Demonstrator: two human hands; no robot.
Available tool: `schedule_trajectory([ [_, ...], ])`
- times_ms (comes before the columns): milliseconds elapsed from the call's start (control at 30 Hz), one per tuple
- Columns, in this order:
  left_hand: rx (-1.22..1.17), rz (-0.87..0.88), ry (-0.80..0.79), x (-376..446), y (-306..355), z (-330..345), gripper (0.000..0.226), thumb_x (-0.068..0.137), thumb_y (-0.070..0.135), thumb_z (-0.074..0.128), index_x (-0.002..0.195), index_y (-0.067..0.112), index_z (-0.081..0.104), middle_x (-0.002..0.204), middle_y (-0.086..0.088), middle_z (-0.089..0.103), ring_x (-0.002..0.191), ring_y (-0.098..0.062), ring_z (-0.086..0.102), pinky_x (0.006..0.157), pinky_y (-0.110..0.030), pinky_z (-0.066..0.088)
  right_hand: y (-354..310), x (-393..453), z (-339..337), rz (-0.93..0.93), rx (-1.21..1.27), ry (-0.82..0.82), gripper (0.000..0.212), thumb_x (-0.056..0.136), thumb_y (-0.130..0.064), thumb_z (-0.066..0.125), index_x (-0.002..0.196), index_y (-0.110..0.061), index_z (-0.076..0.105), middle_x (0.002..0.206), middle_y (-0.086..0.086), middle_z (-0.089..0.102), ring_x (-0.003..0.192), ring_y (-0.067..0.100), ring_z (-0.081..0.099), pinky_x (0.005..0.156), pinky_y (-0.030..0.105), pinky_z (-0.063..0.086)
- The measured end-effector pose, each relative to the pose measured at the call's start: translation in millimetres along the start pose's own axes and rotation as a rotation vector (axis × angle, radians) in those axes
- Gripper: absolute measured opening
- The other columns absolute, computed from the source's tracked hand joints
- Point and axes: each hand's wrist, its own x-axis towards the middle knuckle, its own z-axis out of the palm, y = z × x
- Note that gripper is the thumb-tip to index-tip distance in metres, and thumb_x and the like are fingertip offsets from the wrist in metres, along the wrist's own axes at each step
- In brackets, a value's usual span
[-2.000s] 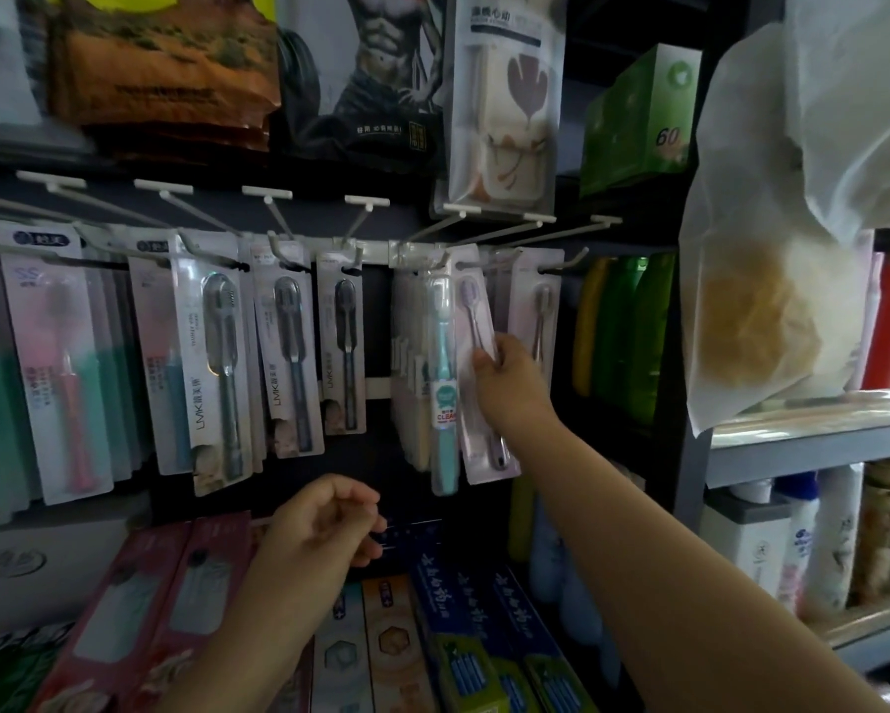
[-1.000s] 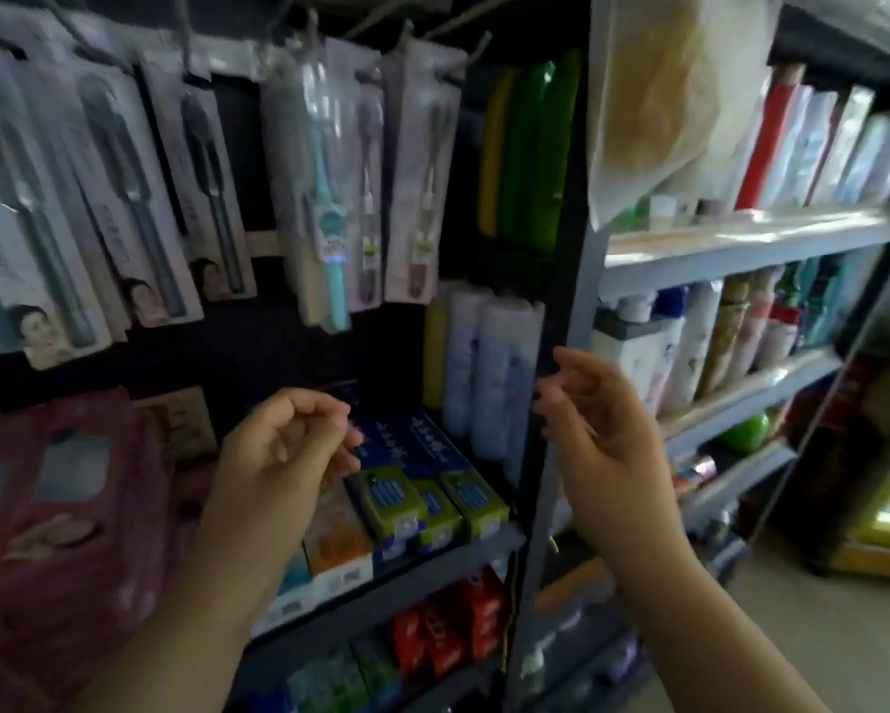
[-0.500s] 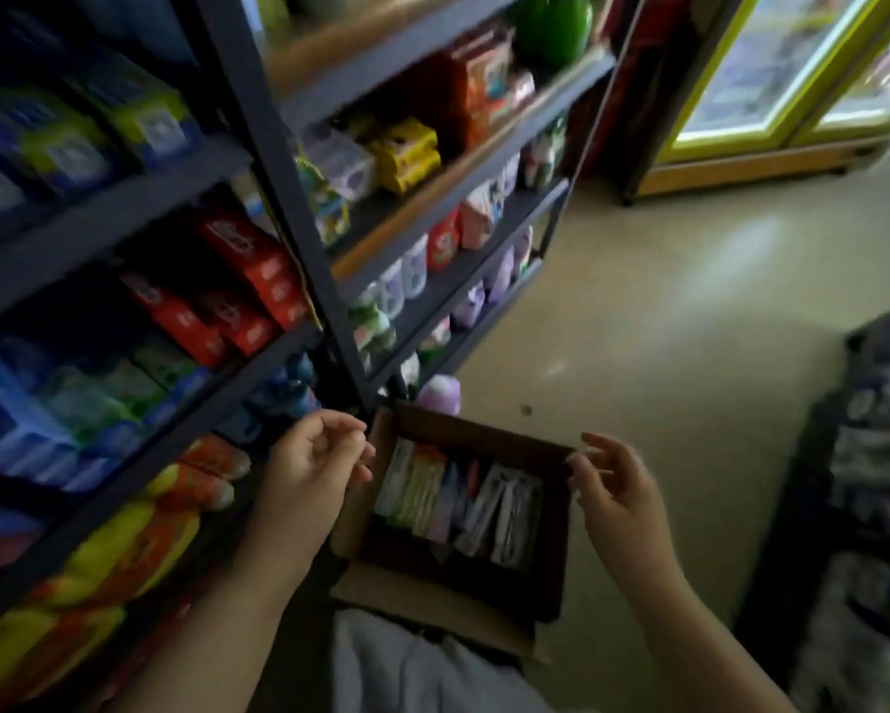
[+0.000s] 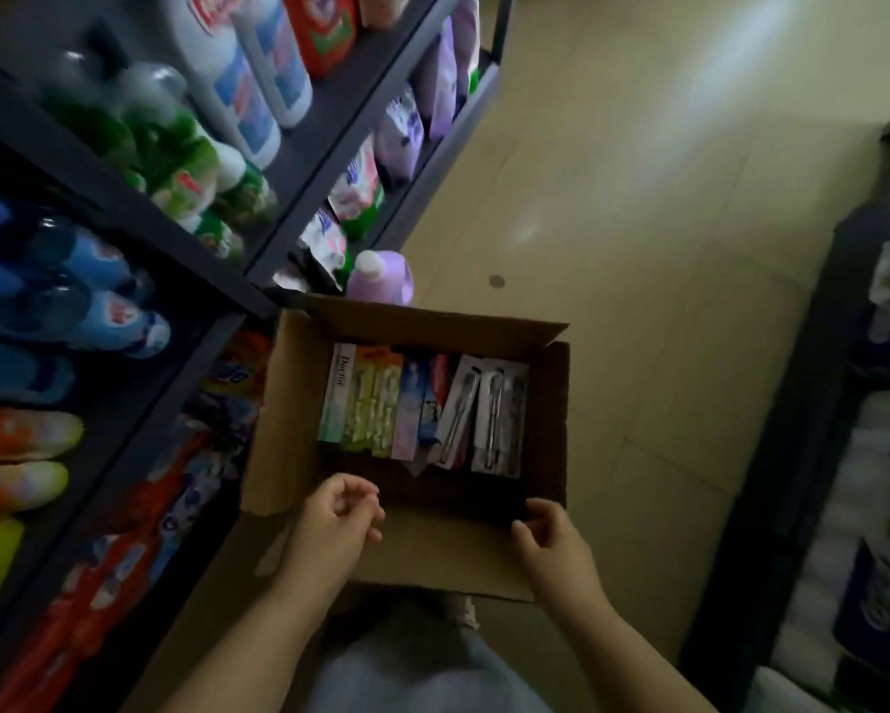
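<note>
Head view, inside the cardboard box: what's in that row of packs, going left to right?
In the cardboard box: white-teal carton → yellow-green packs → lilac carton → blue-red carton → tilted toothbrush pack → second toothbrush pack.

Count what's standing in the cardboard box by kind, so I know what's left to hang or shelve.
Toothpaste cartons: 5
Toothbrush blister packs: 2
Total: 7
</note>
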Motion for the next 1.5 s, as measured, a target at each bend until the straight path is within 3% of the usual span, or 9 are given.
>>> schedule_trajectory([
  [100, 0.083, -0.043, -0.068, 71, -28, 27, 0.012, 0.096, 0.01, 0.051, 0.092, 0.019, 0.057, 0.091, -0.007, 0.063, 0.076, -0.017, 0.061, 0.064, -0.024, 0.046, 21, 67, 30, 0.074, -0.025, -0.025, 0.051, 0.097, -0.026, 0.053, 0.144, -0.018, 0.035, 0.118, -0.001, 0.058, 0.102, 0.013, 0.059, 0.079, 0.025, 0.051],
  [333, 0.167, -0.032, -0.153, 228, -90, 98, 0.014, 0.095, 0.009, 0.052, 0.089, 0.021, 0.055, 0.094, -0.004, 0.058, 0.084, -0.017, 0.058, 0.065, -0.019, 0.043, 52, 225, 89, 0.141, 0.003, 0.089, 0.059, 0.095, -0.027, 0.056, 0.148, -0.016, 0.03, 0.146, 0.007, 0.043, 0.131, 0.026, 0.046, 0.104, 0.037, 0.042],
  [433, 0.342, 0.055, -0.196, 283, -115, 122, 0.02, 0.095, 0.009, 0.052, 0.114, 0.012, 0.054, 0.101, -0.003, 0.054, 0.09, -0.017, 0.052, 0.061, -0.012, 0.037, 65, 289, 115, 0.081, -0.043, 0.188, 0.066, 0.092, -0.022, 0.061, 0.149, -0.018, 0.028, 0.152, 0.008, 0.033, 0.138, 0.026, 0.037, 0.112, 0.04, 0.035],
  [600, 0.468, 0.166, -0.234, 340, -140, 149, 0.059, 0.095, 0.01, 0.051, 0.148, 0.015, 0.026, 0.149, -0.005, 0.035, 0.132, -0.021, 0.039, 0.107, -0.026, 0.034, 76, 341, 142, 0.166, -0.304, 0.352, 0.087, 0.09, -0.037, 0.061, 0.153, -0.028, 0.002, 0.156, 0.014, 0.009, 0.142, 0.034, 0.018, 0.114, 0.049, 0.028],
  [767, 0.691, 0.214, -0.153, 355, -146, 176, 0.074, 0.094, 0.025, 0.056, 0.152, 0.012, 0.013, 0.155, -0.01, 0.014, 0.141, -0.025, 0.023, 0.116, -0.03, 0.021, 82, 347, 149, 0.16, -0.225, 0.496, 0.098, 0.083, -0.03, 0.071, 0.154, -0.015, 0.004, 0.152, 0.017, 0.017, 0.138, 0.036, 0.024, 0.115, 0.045, 0.023],
  [1033, 0.832, 0.159, -0.049, 362, -156, 196, 0.046, 0.092, 0.015, 0.059, 0.132, 0.003, 0.041, 0.131, -0.015, 0.051, 0.119, -0.028, 0.051, 0.101, -0.038, 0.044, 83, 340, 147, 0.102, -0.024, 0.334, 0.026, 0.09, -0.013, 0.06, 0.115, -0.004, 0.058, 0.112, 0.014, 0.065, 0.101, 0.028, 0.063, 0.085, 0.031, 0.053],
  [1167, 0.861, 0.176, -0.008, 359, -159, 197, 0.019, 0.097, 0.009, 0.048, 0.115, 0.004, 0.053, 0.117, -0.013, 0.059, 0.105, -0.026, 0.059, 0.089, -0.036, 0.05, 89, 334, 147, 0.14, 0.202, 0.291, 0.03, 0.091, -0.008, 0.058, 0.121, -0.006, 0.059, 0.106, 0.011, 0.066, 0.095, 0.025, 0.063, 0.084, 0.032, 0.054],
  [1267, 0.798, 0.171, -0.006, 356, -162, 198, 0.019, 0.096, 0.013, 0.053, 0.113, 0.004, 0.055, 0.112, -0.012, 0.062, 0.1, -0.026, 0.062, 0.081, -0.035, 0.052, 90, 330, 146, 0.139, 0.337, 0.24, 0.028, 0.092, -0.009, 0.058, 0.119, -0.016, 0.058, 0.098, 0.001, 0.062, 0.085, 0.016, 0.058, 0.078, 0.023, 0.047],
  [1500, 0.462, 0.022, -0.08, 354, -166, 182, 0.019, 0.092, 0.018, 0.06, 0.076, 0.01, 0.051, 0.09, -0.011, 0.061, 0.087, -0.025, 0.06, 0.066, -0.024, 0.043, 94, 329, 157, 0.213, 0.537, 0.104, 0.016, 0.09, -0.014, 0.064, 0.105, -0.021, 0.064, 0.096, 0.005, 0.071, 0.087, 0.02, 0.066, 0.076, 0.035, 0.057],
])
